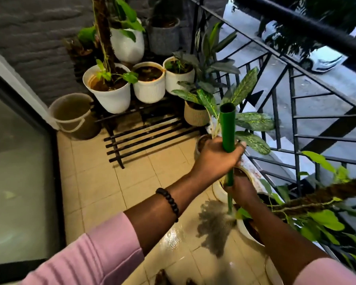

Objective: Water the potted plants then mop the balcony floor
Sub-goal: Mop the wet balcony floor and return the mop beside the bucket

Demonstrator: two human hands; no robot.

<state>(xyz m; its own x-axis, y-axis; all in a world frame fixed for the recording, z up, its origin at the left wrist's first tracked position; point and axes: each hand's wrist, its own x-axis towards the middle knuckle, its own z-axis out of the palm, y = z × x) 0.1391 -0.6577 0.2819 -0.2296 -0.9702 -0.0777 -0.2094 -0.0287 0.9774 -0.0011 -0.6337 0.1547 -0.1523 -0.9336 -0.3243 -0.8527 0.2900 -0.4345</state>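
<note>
Both hands are closed around the green mop handle (227, 128), one above the other. The left hand (218, 159) grips it high, where the thick tube begins, and a dark bead bracelet (169, 202) sits on that wrist. The right hand (242, 188) grips the thinner part just below. The handle stands almost upright, and its open top end points toward the camera.

The grey mop head (214, 229) lies on the tile floor (111, 182), beside a white pot (245, 231) near the railing (296, 99). The tiles near the mop head shine with water.

At the far end of the balcony, a low black metal rack (144, 134) holds several white pots with plants (111, 87), and their soil looks dark and wet. A brownish bucket (72, 116) stands on the floor to the left of the rack, against the grey wall. A plant with spotted green leaves (245, 120) grows just behind the handle, close to the railing. On the left side there is a glass door (14, 171) with a dark frame. Both sleeves are pink.
</note>
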